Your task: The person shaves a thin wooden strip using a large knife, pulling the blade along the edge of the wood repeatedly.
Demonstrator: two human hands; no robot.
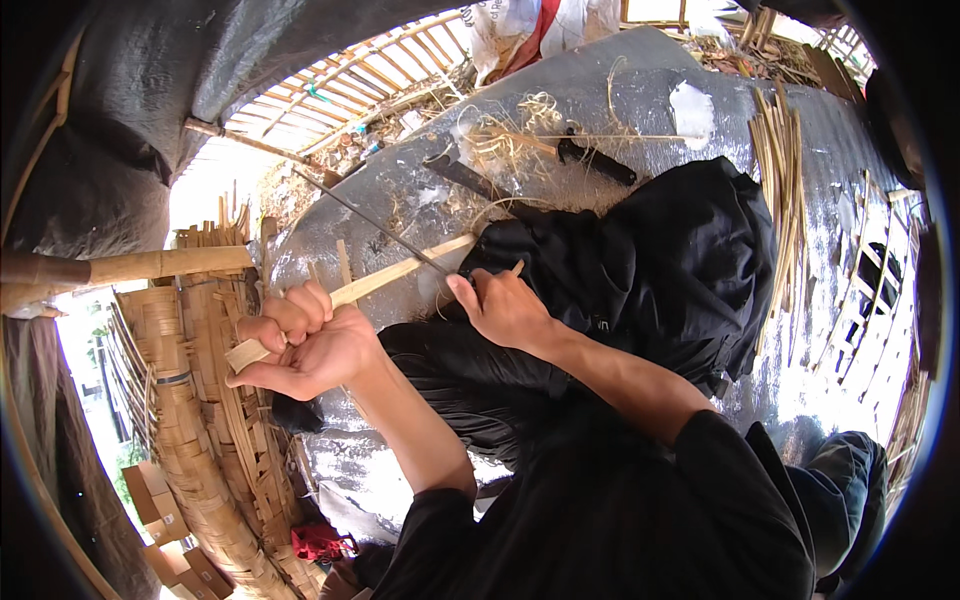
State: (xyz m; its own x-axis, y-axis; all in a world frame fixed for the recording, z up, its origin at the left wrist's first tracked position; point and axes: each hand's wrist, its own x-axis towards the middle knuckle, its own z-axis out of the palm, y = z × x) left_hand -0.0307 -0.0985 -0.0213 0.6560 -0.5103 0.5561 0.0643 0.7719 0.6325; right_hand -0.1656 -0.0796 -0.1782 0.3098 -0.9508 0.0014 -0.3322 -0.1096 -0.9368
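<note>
A pale bamboo strip (385, 281) runs through my left hand (312, 342), whose fingers are curled around it with the palm turned up. One short end sticks out past the thumb. My right hand (508, 312) grips a knife by its handle, mostly hidden in the fist. The long, thin dark blade (365, 218) points away to the upper left and crosses the strip near its far end. Below that end lie my legs in black trousers (640, 250).
A dark flat blade (470, 180) and a black handle-like piece (597, 160) lie beyond my legs among curly shavings (540, 112) on a grey sheet (640, 75). Long thin strips (782, 190) lie bundled at right. Woven bamboo (185, 400) stands at left, near cardboard boxes (155, 500).
</note>
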